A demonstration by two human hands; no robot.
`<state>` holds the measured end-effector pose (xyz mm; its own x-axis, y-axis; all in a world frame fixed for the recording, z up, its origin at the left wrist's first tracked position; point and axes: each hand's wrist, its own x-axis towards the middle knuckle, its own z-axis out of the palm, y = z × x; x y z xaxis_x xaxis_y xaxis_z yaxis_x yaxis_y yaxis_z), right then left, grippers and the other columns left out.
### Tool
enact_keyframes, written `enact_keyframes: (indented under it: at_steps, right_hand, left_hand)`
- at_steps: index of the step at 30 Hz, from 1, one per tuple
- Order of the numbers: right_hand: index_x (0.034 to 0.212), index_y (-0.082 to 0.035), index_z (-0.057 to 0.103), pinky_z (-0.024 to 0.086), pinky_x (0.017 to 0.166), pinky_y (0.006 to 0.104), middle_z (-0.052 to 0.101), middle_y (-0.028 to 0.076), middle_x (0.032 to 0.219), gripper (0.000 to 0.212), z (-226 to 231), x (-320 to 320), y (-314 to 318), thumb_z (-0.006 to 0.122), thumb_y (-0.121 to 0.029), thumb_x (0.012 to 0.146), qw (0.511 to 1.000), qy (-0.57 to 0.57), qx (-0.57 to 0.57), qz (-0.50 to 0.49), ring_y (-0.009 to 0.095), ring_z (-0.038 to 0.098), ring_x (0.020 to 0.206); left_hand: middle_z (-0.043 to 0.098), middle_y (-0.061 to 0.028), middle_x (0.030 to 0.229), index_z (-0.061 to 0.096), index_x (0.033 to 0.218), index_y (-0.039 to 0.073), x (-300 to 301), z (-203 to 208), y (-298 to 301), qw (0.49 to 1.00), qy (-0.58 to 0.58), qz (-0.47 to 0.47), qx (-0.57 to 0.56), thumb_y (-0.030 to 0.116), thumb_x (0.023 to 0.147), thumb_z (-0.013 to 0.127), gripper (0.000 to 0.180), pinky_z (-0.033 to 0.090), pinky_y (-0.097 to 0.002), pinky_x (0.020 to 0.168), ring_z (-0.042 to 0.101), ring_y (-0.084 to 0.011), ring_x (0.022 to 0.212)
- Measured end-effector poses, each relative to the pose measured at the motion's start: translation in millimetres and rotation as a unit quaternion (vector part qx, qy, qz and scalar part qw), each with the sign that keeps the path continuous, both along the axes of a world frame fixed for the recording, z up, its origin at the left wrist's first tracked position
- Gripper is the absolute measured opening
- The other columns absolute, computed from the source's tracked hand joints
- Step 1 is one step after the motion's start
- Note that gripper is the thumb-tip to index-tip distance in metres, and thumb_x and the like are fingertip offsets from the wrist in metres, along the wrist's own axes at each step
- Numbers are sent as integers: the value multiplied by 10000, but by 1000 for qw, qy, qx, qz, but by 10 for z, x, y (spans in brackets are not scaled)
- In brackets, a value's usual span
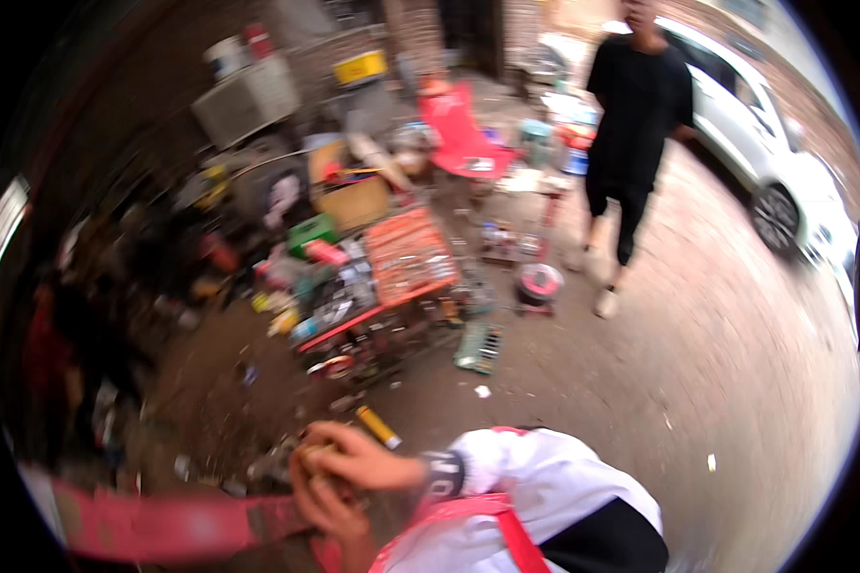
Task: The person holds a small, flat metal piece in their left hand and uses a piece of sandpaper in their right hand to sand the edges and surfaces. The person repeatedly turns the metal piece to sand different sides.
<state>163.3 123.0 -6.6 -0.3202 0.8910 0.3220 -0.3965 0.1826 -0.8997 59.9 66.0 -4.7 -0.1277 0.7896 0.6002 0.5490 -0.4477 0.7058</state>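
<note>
My right hand (368, 461) reaches in from the white sleeve with a dark cuff, its fingers curled. Just below it, my left hand (330, 508) is closed too, and the two hands meet at the fingertips. Between them is something small and brownish, too blurred to name. A pink-red painted bar (162, 525) runs from the left up to my left hand. On the ground just beyond my hands lies a yellow tube-shaped thing (378, 427).
An orange-topped cart (411, 248) loaded with tools and parts stands ahead. A green tool case (478, 347) lies by it. A red chair (459, 134) is farther back. To the right a person in black (635, 115) stands near a white car (736, 115).
</note>
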Motion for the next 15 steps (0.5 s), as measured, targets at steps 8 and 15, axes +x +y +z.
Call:
enact_keyframes:
  at_steps: [8, 15]
  right_hand:
    - [850, -33, 499, 383, 631, 227, 492, 15, 816, 147, 123, -246, -205, 549, -171, 859, 996, 39, -80, 16, 90, 465, 752]
    - [762, -86, 377, 295, 576, 218, 377, -22, 740, 191, 102, -877, -391, 526, -145, 866, 961, 33, -89, 262, 60, 354, 677]
  left_hand:
    - [536, -38, 1082, 382, 1369, 7, -33, -23, -361, 967, -238, -10, -85, 178, 991, 413, 415, 384, -208, 669, 468, -67, 820]
    - [549, 3, 980, 352, 1382, 6, -296, 69, -763, 937, -325, 128, -18, 136, 991, 394, 415, 300, -164, 495, 379, -10, 589]
